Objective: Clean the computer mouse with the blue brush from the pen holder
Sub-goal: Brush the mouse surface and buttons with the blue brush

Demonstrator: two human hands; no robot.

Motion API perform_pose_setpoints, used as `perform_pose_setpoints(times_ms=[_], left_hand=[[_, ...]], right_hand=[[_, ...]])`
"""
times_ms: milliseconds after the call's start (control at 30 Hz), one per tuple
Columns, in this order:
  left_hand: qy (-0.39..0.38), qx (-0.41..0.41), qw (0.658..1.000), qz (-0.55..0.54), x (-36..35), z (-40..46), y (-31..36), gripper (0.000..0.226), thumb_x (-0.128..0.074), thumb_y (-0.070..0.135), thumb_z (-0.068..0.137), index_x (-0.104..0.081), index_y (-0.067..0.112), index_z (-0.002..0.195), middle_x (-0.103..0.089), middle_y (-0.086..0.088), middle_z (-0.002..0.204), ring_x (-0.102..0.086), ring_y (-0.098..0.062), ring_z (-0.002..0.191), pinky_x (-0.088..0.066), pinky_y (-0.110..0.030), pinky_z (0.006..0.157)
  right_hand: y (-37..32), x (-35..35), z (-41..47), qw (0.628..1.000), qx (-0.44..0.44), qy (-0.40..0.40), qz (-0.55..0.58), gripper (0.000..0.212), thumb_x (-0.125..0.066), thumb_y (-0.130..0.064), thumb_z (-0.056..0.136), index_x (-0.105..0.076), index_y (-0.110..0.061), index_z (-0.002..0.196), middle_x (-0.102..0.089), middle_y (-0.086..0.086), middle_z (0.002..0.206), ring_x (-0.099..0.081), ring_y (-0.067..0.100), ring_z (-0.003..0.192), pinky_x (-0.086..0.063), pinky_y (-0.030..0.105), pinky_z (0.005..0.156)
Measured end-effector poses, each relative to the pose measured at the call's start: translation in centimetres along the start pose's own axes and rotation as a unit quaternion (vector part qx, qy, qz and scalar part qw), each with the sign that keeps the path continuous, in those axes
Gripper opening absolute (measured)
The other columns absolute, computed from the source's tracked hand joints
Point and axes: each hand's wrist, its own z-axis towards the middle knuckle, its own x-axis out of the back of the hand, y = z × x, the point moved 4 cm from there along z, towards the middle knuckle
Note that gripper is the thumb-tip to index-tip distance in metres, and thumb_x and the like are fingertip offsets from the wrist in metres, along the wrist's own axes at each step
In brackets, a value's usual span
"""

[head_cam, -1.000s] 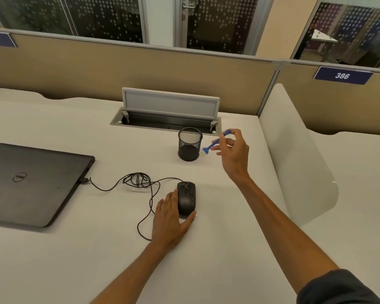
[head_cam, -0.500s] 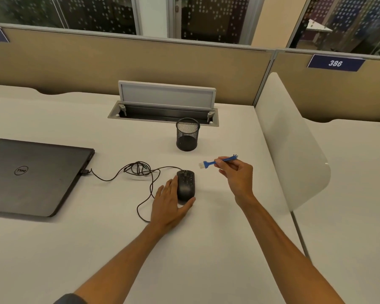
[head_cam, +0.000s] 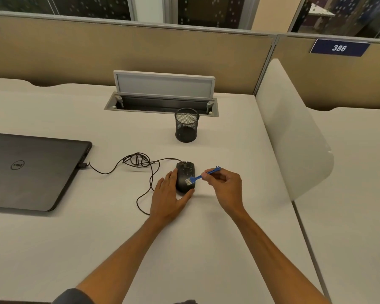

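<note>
A black wired mouse [head_cam: 184, 173] lies on the white desk [head_cam: 97, 238] in the middle. My left hand [head_cam: 168, 197] rests against its left side and rear, with fingers along the side and thumb at the back. My right hand [head_cam: 225, 188] pinches the thin blue brush [head_cam: 201, 176] by its handle. The brush's pale bristle head lies on the right part of the mouse's top. Behind the mouse stands the black mesh pen holder [head_cam: 186, 125], upright, with nothing sticking out of it.
A closed black laptop [head_cam: 31, 170] lies at the left, with the mouse cable [head_cam: 138, 161] coiled between it and the mouse. An open cable hatch [head_cam: 162, 93] sits behind the pen holder. A white divider panel [head_cam: 294, 132] stands at the right.
My right hand has come down and toward me from beside the pen holder, bringing the brush head onto the mouse. My left hand has stayed on the mouse.
</note>
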Motion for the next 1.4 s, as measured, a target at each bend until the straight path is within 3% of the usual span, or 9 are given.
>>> perform_pose_setpoints(times_ms=[233, 500, 700, 900, 1033, 1133, 1400], left_hand=[[-0.003, -0.007, 1.000, 0.001, 0.2, 0.0, 0.2, 0.084, -0.044, 0.068, 0.083, -0.024, 0.016, 0.146, -0.040, -0.005, 0.145, -0.037, -0.020, 0.130, -0.027, -0.041, 0.110], [0.015, -0.003, 1.000, 0.004, 0.4, 0.0, 0.3, 0.082, -0.049, 0.066, 0.082, -0.029, 0.016, 0.144, -0.044, -0.005, 0.141, -0.041, -0.024, 0.124, -0.032, -0.041, 0.107], [0.000, -0.003, 1.000, 0.001, 0.2, 0.0, 0.2, 0.084, -0.046, 0.067, 0.082, -0.025, 0.016, 0.146, -0.041, -0.006, 0.144, -0.037, -0.021, 0.130, -0.025, -0.037, 0.111], [0.008, -0.004, 1.000, 0.006, 0.3, 0.1, 0.3, 0.083, -0.047, 0.067, 0.082, -0.027, 0.017, 0.145, -0.043, -0.005, 0.143, -0.040, -0.022, 0.126, -0.026, -0.035, 0.110], [0.004, -0.003, 1.000, 0.006, 0.1, 0.0, 0.1, 0.085, -0.044, 0.070, 0.081, -0.026, 0.017, 0.145, -0.042, -0.005, 0.143, -0.038, -0.021, 0.128, -0.025, -0.035, 0.111], [0.005, -0.011, 1.000, 0.005, 0.2, 0.0, 0.2, 0.083, -0.043, 0.069, 0.083, -0.027, 0.017, 0.145, -0.042, -0.004, 0.143, -0.038, -0.018, 0.129, -0.023, -0.032, 0.111], [0.005, -0.010, 1.000, 0.014, 0.2, 0.1, 0.2, 0.083, -0.047, 0.067, 0.083, -0.027, 0.016, 0.145, -0.043, -0.005, 0.143, -0.040, -0.020, 0.128, -0.027, -0.037, 0.110]], right_hand=[[0.2, -0.9, -0.3, 0.999, 0.027, -0.020, -0.023, 0.009, -0.079, -0.023, 0.074, -0.074, -0.028, 0.078, -0.074, -0.014, 0.074, -0.070, 0.006, 0.074, -0.052, 0.011, 0.068], [0.1, 1.3, 1.0, 0.990, 0.054, 0.066, -0.110, 0.015, -0.075, -0.023, 0.080, -0.072, -0.015, 0.091, -0.070, -0.009, 0.080, -0.069, 0.005, 0.072, -0.056, 0.019, 0.074], [0.5, -0.2, 0.5, 0.993, 0.052, -0.061, -0.088, 0.009, -0.077, -0.026, 0.076, -0.070, -0.032, 0.079, -0.072, -0.016, 0.073, -0.070, 0.005, 0.073, -0.054, 0.015, 0.070], [0.1, 1.3, 2.0, 0.984, 0.061, 0.081, -0.147, 0.020, -0.074, -0.030, 0.080, -0.070, -0.015, 0.093, -0.073, -0.003, 0.086, -0.068, 0.010, 0.076, -0.056, 0.024, 0.077], [-0.3, -0.7, 1.7, 0.989, 0.079, -0.024, -0.119, 0.012, -0.075, -0.032, 0.078, -0.070, -0.026, 0.087, -0.071, -0.012, 0.081, -0.068, 0.003, 0.077, -0.055, 0.019, 0.073], [0.1, -1.5, 1.8, 0.986, 0.067, -0.058, -0.139, 0.011, -0.075, -0.036, 0.076, -0.070, -0.029, 0.084, -0.072, -0.013, 0.079, -0.068, 0.002, 0.076, -0.058, 0.026, 0.074], [-0.3, -0.5, 3.9, 0.976, 0.083, 0.062, -0.193, 0.021, -0.070, -0.042, 0.080, -0.069, -0.023, 0.089, -0.071, -0.012, 0.080, -0.066, 0.005, 0.071, -0.058, 0.034, 0.073]])
